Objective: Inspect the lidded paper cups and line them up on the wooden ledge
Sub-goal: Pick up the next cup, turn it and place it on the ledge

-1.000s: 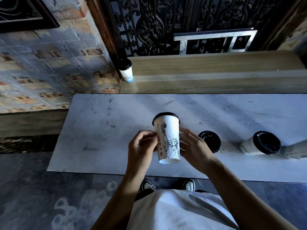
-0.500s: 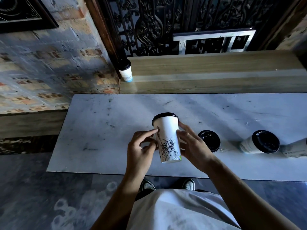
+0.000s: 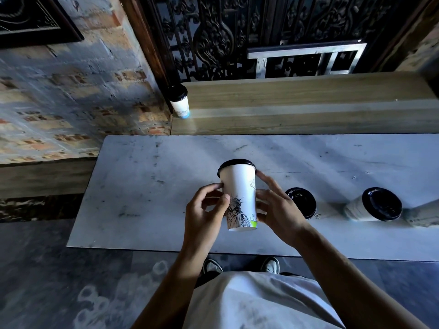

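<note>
You hold a tall white paper cup with a black plastic lid and a line drawing of a crowned statue (image 3: pixel 240 198) upright above the pale marble tabletop (image 3: pixel 142 186), clear of its surface; this height brings the printed wall into your line of sight for inspection. Your left hand (image 3: pixel 204 210) presses its thumb and fingertips (image 3: pixel 219 186) against the left wall of the cup; your right hand (image 3: pixel 278 210) meets the right wall with spread fingertips (image 3: pixel 263 178); both hands are closed lightly on the cup, a grip that, by judgement, suits turning the cup about its axis rather than carrying it. The lid sits level on the rim; no gap shows from this side; the far side is hidden.

One shorter white paper cup with a black lid and a blue band at its base (image 3: pixel 179 102) stands upright at the far left end of the long light wooden ledge (image 3: pixel 308 100), against the dark door frame; it likely serves as the start of the row, so the held cup belongs just beside it on its right.

Two more black-lidded paper cups (image 3: pixel 300 201) (image 3: pixel 377 206) wait on the tabletop to your right, well apart from each other; the edge of a further object shows at the right border, too cropped to identify.

Judged stage: inspection of the second cup; placement not yet done.
</note>
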